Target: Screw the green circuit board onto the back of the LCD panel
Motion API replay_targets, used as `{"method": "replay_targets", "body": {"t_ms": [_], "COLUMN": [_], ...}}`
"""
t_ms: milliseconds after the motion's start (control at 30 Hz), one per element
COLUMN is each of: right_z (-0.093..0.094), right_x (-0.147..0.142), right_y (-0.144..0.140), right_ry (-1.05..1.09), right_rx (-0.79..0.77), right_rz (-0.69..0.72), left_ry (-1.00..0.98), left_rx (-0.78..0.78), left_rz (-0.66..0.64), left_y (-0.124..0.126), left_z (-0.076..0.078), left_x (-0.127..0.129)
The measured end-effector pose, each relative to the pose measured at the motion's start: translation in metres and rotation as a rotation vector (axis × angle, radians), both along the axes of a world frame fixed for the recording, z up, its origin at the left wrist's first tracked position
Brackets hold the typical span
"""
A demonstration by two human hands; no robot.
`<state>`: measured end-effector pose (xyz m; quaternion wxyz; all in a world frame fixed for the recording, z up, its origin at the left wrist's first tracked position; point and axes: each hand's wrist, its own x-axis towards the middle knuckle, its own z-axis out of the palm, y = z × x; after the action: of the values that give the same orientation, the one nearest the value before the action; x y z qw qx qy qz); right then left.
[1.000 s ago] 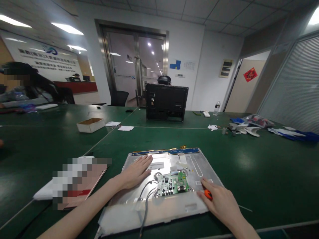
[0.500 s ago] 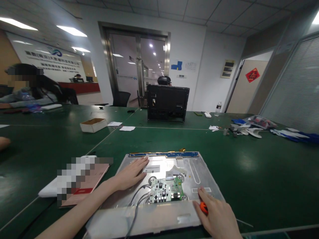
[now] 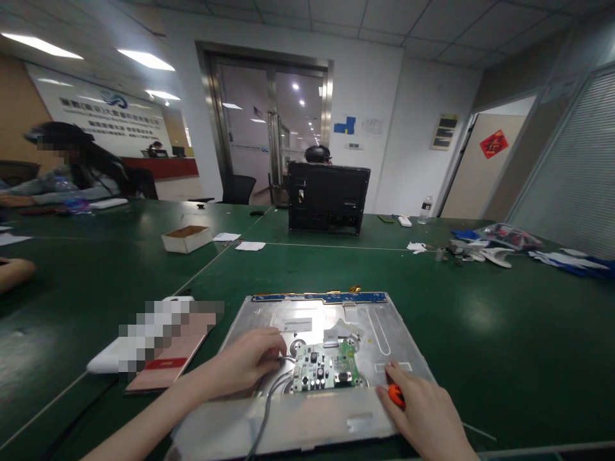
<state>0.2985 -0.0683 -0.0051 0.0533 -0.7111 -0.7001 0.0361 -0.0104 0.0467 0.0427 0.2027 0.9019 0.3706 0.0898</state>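
A metal-backed display panel (image 3: 331,413) lies on the green table in front of me. A green circuit board (image 3: 327,365) sits at its middle, and a blue strip board (image 3: 307,298) runs along its far edge. My left hand (image 3: 259,355) is closed, its bent fingers at the dark cable (image 3: 269,400) where it meets the left side of the circuit board; the fingertips are partly hidden. Near the panel's right edge rests my right hand (image 3: 423,406), closed around a tool with an orange handle end (image 3: 396,396); the rest of that tool is hidden under the palm.
A pinkish booklet (image 3: 166,365) and a white object (image 3: 108,352) lie to the left. Farther back are an open box (image 3: 186,240), paper slips (image 3: 250,246), a black monitor casing (image 3: 329,198), a bottle (image 3: 425,209) and a pile of parts (image 3: 480,251). Another person's hand (image 3: 16,272) shows at far left.
My left hand has drawn back from the panel's upper left toward the cable beside the circuit board, and its outstretched fingers have curled. The right hand stays in place with the orange-ended tool.
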Motion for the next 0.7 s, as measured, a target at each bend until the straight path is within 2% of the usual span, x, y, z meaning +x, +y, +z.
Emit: {"method": "replay_targets", "body": {"t_ms": [167, 300, 500, 700], "right_z": [0.022, 0.034, 0.036, 0.03], "right_x": [0.0, -0.003, -0.009, -0.012], "right_y": [0.024, 0.053, 0.083, 0.091], "right_ry": [-0.031, 0.041, 0.058, 0.046], "right_rx": [-0.006, 0.018, -0.025, -0.039], "right_rz": [-0.011, 0.09, 0.193, 0.17], "left_ry": [-0.013, -0.045, -0.144, -0.127], "left_rx": [-0.023, -0.022, 0.056, 0.023], "left_rz": [-0.001, -0.016, 0.019, 0.06], "left_y": [0.0, 0.0, 0.018, 0.049], "left_z": [-0.006, -0.007, -0.008, -0.008], "left_x": [0.003, 0.003, 0.01, 0.032]}}
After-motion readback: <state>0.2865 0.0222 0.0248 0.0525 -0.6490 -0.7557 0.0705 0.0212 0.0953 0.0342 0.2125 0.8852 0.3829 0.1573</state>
